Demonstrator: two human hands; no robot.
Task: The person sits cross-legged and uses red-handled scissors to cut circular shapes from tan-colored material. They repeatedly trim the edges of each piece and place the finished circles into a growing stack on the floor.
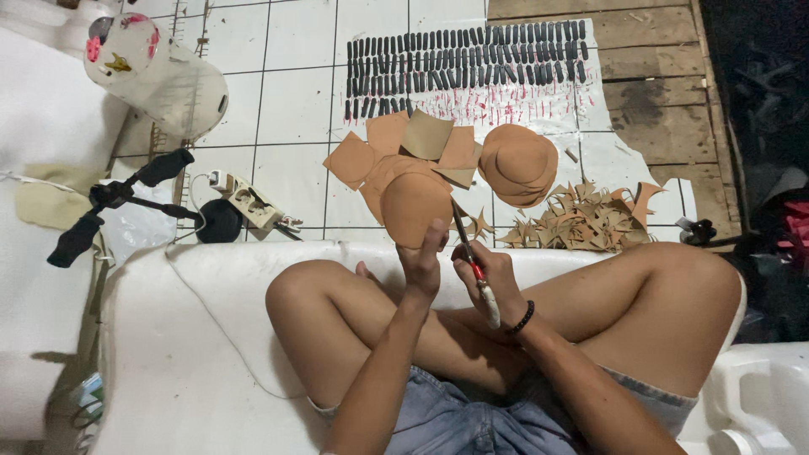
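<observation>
My left hand point(421, 265) holds up an oval piece of tan leather-like sheet point(413, 208) by its lower edge. My right hand point(489, 274) grips a thin blade tool with a red and white handle point(474, 265), its tip resting against the oval's right edge. I sit cross-legged on a white cushion point(194, 337). Just beyond the oval lie loose square tan pieces point(396, 147) and a stack of cut ovals point(518, 163) on the floor.
Rows of small dark oblong pieces point(463, 59) lie on a white sheet on the tiled floor. A heap of pointed tan offcuts point(590, 221) sits at right. A black tripod point(118, 202), a power strip point(249, 200) and a white lamp point(160, 76) are at left.
</observation>
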